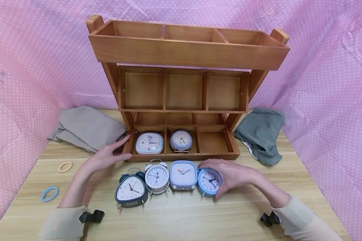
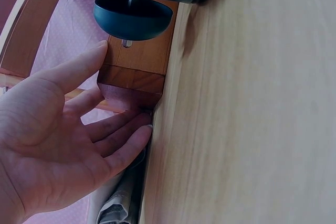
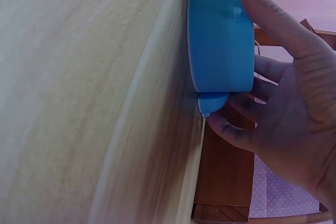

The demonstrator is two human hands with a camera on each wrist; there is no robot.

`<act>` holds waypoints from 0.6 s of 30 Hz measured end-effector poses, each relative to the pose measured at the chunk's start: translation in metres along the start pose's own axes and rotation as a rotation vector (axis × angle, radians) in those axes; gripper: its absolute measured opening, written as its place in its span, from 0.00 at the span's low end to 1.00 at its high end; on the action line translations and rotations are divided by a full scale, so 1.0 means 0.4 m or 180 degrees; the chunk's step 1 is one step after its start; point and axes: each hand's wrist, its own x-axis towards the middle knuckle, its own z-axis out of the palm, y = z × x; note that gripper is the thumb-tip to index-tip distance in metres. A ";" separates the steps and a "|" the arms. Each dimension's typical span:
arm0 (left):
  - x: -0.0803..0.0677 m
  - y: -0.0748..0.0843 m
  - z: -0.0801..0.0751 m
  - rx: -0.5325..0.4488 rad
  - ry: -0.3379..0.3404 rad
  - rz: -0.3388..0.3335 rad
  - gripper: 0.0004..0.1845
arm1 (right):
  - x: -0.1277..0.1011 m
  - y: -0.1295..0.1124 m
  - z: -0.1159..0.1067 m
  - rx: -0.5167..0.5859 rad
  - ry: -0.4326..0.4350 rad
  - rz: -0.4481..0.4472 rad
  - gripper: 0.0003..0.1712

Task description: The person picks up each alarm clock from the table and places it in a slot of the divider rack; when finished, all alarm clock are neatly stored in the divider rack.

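Note:
My right hand (image 1: 229, 174) curls round a round blue alarm clock (image 1: 209, 182) on the table, thumb at its near right side and fingers behind it. In the right wrist view its blue casing (image 3: 220, 38) stands between thumb and fingers. Left of it, in a row, are a square periwinkle clock (image 1: 183, 187), a white twin-bell clock (image 1: 157, 177) and a dark teal triangular clock (image 1: 131, 190). My left hand (image 1: 104, 158) touches the lower left corner of a wooden tiered shelf (image 1: 187, 53), fingers nearly straight, thumb at the front.
The lowest tier holds a white-and-blue clock (image 1: 149, 143) at left and a round lavender clock (image 1: 181, 140) in the middle. Grey cloth (image 1: 87, 129) lies left, dark green cloth (image 1: 260, 134) right. A beige ring (image 1: 65, 162) and a blue ring (image 1: 45, 197) lie far left.

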 end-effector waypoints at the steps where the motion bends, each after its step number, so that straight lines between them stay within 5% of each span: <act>1: 0.000 -0.001 0.000 -0.0004 -0.0003 -0.0005 0.44 | 0.000 -0.001 0.000 -0.0010 0.0011 -0.0008 0.57; 18: -0.002 0.004 0.002 -0.0022 -0.0003 -0.0016 0.44 | -0.005 0.003 -0.003 -0.0071 0.0204 -0.0080 0.53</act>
